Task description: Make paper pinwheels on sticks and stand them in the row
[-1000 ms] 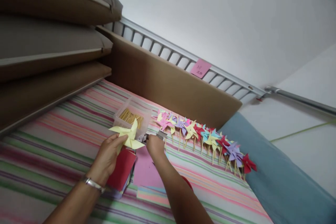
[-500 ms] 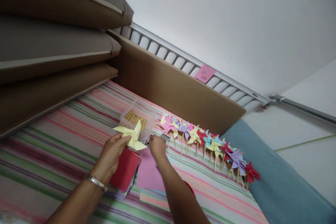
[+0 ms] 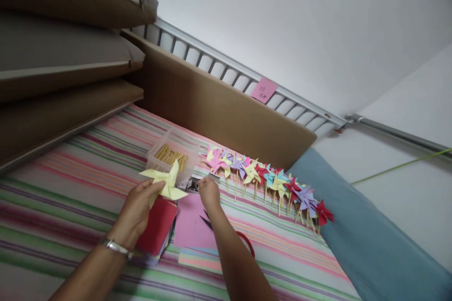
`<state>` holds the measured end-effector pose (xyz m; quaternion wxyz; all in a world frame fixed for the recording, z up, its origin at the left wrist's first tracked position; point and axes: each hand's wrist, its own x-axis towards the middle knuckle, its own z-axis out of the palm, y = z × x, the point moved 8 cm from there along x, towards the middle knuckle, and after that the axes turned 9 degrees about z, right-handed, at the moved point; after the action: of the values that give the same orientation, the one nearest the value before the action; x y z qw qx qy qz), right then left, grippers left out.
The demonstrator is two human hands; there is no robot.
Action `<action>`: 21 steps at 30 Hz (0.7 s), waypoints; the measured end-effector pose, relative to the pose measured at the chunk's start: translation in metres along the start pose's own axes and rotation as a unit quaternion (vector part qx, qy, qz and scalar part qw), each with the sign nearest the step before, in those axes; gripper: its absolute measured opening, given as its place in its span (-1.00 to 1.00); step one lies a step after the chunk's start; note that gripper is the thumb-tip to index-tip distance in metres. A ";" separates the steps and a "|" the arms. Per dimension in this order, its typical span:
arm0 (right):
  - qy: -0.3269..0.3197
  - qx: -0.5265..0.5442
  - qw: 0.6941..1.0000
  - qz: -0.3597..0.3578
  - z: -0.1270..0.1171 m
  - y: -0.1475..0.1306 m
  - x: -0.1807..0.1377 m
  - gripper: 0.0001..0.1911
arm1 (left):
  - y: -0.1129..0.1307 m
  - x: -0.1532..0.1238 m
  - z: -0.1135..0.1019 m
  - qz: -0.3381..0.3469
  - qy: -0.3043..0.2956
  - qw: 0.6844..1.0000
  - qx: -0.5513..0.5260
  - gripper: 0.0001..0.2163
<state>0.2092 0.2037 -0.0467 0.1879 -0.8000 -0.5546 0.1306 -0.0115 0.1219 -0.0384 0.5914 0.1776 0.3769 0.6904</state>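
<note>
My left hand (image 3: 136,209) pinches a pale yellow paper pinwheel (image 3: 165,182) and holds it just above the striped cloth. My right hand (image 3: 209,193) reaches forward with its fingers closed at a small open box of dark pins (image 3: 192,183); what they pinch is too small to make out. Just behind the yellow pinwheel stands a clear plastic tub of wooden sticks (image 3: 172,154). Under my hands lie coloured paper sheets, red (image 3: 157,225) and pink (image 3: 192,225).
A row of finished pinwheels on sticks (image 3: 268,179) runs to the right along the striped cloth (image 3: 70,174). Scissors with red handles (image 3: 243,240) lie under my right forearm. Brown cushions are stacked at left, a cardboard panel (image 3: 219,108) and a railing behind, blue fabric at right.
The view has shifted a little. My right hand has stayed at the small box of pins; my left hand keeps the yellow pinwheel in the same place.
</note>
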 end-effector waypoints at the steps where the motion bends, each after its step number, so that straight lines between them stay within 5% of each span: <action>1: -0.002 -0.003 1.000 -0.002 0.001 -0.002 0.002 -0.80 | 0.000 0.000 0.000 -0.001 0.000 1.000 0.000 -0.72; 12: -0.042 -0.073 0.996 -0.019 0.006 0.001 0.008 -0.71 | 0.002 0.004 0.001 -0.003 0.013 1.000 0.005 -0.74; 21: -0.060 -0.188 0.978 -0.068 0.013 -0.025 -0.003 -0.81 | 0.007 0.000 0.002 -0.005 0.014 1.000 0.005 -0.75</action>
<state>0.1817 0.2108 -0.0472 0.0087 -0.7722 -0.6326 0.0588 -0.0148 0.1228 -0.0319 0.5887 0.1689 0.3897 0.6878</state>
